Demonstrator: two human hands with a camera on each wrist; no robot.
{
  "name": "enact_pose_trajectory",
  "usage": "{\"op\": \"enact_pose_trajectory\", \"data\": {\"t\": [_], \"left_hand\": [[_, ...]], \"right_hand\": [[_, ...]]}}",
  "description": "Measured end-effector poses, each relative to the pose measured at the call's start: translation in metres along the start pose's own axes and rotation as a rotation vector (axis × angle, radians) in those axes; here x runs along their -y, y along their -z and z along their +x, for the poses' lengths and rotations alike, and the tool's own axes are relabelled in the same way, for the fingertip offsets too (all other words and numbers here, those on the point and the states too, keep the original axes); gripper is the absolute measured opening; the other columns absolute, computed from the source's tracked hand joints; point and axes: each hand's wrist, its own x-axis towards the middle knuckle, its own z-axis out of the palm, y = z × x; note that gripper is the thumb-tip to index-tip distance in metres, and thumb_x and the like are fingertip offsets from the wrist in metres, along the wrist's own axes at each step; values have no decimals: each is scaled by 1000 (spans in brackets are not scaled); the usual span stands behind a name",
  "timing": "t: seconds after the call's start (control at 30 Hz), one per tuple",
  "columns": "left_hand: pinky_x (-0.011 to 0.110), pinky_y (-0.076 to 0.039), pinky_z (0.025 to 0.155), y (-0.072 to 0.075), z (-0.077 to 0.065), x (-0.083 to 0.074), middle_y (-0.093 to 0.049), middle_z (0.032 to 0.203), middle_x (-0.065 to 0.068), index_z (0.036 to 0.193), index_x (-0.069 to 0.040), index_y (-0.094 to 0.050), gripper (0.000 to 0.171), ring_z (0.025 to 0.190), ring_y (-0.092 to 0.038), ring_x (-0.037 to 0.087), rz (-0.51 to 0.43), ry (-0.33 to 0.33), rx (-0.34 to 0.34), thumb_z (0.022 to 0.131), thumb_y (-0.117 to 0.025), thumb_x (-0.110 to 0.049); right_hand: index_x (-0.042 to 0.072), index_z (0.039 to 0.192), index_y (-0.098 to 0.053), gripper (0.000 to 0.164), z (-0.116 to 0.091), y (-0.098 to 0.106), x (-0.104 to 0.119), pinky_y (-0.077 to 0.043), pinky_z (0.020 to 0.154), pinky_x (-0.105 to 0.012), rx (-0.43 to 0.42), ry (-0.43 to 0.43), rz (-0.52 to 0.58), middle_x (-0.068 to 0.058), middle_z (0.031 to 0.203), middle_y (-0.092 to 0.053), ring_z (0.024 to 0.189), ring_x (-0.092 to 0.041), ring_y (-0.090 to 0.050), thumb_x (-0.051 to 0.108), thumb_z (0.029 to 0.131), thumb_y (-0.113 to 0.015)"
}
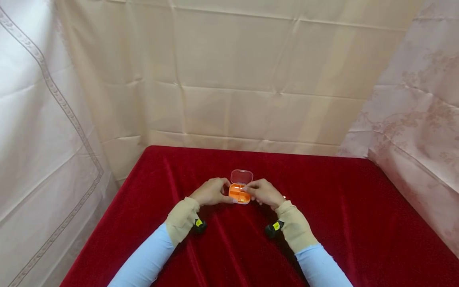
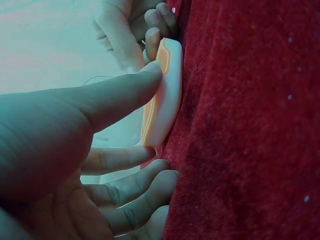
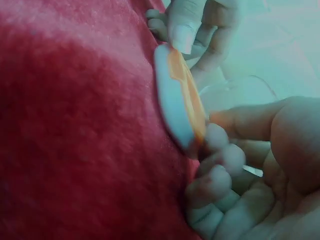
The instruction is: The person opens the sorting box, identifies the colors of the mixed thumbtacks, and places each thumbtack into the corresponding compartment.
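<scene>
A small pill box [image 1: 234, 194] with an orange divided inside and a white base sits on the red cloth. Its clear lid [image 1: 242, 176] stands open at the back. My left hand [image 1: 213, 192] holds the box's left end; in the left wrist view the thumb lies on the orange rim and the forefinger is at the white base [image 2: 167, 102]. Over the right compartments, my right hand [image 1: 263, 192] has its thumb and forefinger brought close together, its other fingers curled beside the box's right end [image 3: 175, 100]. I cannot tell whether those fingertips pinch something.
Red velvet cloth [image 1: 322, 207] covers the table. A small pale object [image 1: 284, 197] shows beside my right wrist. Beige curtain [image 1: 229, 79] hangs behind the table, with patterned curtains at both sides. Black wrist cameras [image 1: 201, 226] sit under both wrists.
</scene>
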Motion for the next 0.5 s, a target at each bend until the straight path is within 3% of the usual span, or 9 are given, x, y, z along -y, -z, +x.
{"op": "enact_pose_trajectory", "data": {"t": [0.1,0.2,0.37,0.5], "left_hand": [[28,-45,66,0,0,0,-60,90,2,121,-10,-62,58,79,-55,16,-10,-7,2,78,-79,-45],[28,-45,67,0,0,1,-61,92,2,126,-10,-62,61,81,-55,16,-11,-17,12,78,-79,-44],[28,-44,67,1,1,2,-61,93,3,131,-12,-61,63,82,-54,16,4,-36,17,79,-78,-44],[28,-44,67,1,0,4,-61,93,3,134,-13,-59,66,82,-53,16,2,-21,23,79,-78,-43]], "right_hand": [[8,111,-69,28,-2,14,-2,-40,50,-25,28,22,20,-6,71,-57,54,-12,-45,30,98,-60],[3,115,-67,35,-8,39,-5,-42,52,-28,-3,14,27,-9,75,-58,55,-13,-45,33,98,-60],[-2,109,-64,35,-25,83,-19,-45,56,-32,-112,-61,-91,-11,80,-60,61,-16,-48,31,97,-61],[0,103,-64,30,-34,99,-29,-45,59,-32,-59,-114,-178,-11,83,-61,66,-18,-52,29,96,-63]]}}
